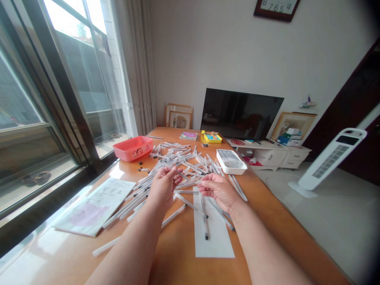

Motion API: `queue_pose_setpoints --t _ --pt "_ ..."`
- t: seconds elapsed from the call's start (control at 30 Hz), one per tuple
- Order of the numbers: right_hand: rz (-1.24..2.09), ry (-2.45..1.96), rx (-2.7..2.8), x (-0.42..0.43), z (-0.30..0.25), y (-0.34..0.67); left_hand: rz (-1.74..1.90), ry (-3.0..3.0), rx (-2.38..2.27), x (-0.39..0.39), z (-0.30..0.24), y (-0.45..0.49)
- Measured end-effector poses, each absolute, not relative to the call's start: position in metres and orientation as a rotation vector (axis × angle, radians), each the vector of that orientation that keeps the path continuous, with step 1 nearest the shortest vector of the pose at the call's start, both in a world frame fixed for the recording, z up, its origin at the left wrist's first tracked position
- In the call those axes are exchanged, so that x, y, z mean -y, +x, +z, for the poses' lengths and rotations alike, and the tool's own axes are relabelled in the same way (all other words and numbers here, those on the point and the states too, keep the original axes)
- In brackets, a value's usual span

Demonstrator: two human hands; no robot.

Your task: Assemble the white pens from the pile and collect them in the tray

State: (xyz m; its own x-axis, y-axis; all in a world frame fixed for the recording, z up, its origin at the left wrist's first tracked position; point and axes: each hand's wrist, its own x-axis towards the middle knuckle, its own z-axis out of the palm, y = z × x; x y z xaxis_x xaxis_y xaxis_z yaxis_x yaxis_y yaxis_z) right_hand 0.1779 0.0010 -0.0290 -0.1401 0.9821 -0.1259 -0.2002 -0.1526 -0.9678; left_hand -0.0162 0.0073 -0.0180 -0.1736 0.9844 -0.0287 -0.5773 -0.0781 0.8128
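Observation:
Over a heap of clear-barrelled pens (172,161), my left hand (162,185) is closed, its thumb and fingers pinching a slim grey pen part (183,175) that points toward my other hand. My right hand (218,190) is closed too, thumb against fingertips; whatever lies in that pinch is too small to make out. A gap separates the two hands. Below them a white paper strip (214,247) lies on the table, with black-tipped pens (206,227) across it.
A red plastic basket (130,149) stands at the left, with small black caps (140,163) beside it. At the right edge is a white tray (241,171) holding grey sticks. A writing booklet (95,206) lies left. A yellow box (213,139) sits at the far end.

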Motion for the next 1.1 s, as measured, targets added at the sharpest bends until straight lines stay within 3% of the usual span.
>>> queue_pose_setpoints --t 1.1 --pt "1.478 -0.963 1.074 0.011 -0.025 0.152 1.527 0.677 -0.826 0.001 -0.017 -0.004"
